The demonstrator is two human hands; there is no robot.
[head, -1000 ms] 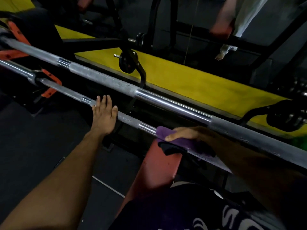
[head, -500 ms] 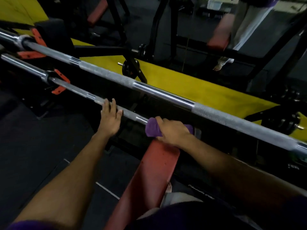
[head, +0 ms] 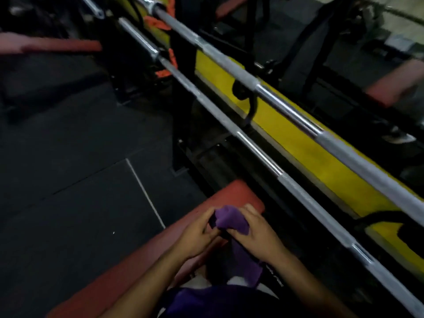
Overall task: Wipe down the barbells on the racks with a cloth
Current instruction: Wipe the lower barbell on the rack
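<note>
Head view. Both hands off the bars, drawn in close over the end of the red bench (head: 241, 191). Left hand (head: 199, 237) curled, fingers pinching one edge of the purple cloth (head: 231, 220); right hand (head: 259, 235) closed over the other side, thumb pressing the fabric. Cloth bunched into a soft lump between the two hands, a loose tail hanging down toward the lap. No contact with either bar at present.

Likely step: refolding or regripping the cloth between wipes, not wiping itself. Next move probably calls for settling the cloth in one palm, reaching forward and right to the near barbell (head: 252, 148), wrapping the fabric round the shaft and sliding along it.

Near barbell: a long straight steel rod running diagonally, polished smooth bands alternating with duller rough knurled stretches. Far barbell (head: 286, 109) just beyond and parallel, same mix of shiny and grippy metal, resting near orange hooks (head: 160, 24) at the upper end. Yellow panel (head: 309, 152) behind, flat and matte. Bench padding smooth, rounded at the corner. Floor (head: 68, 157) dark, dull, rubbery-looking.
</note>
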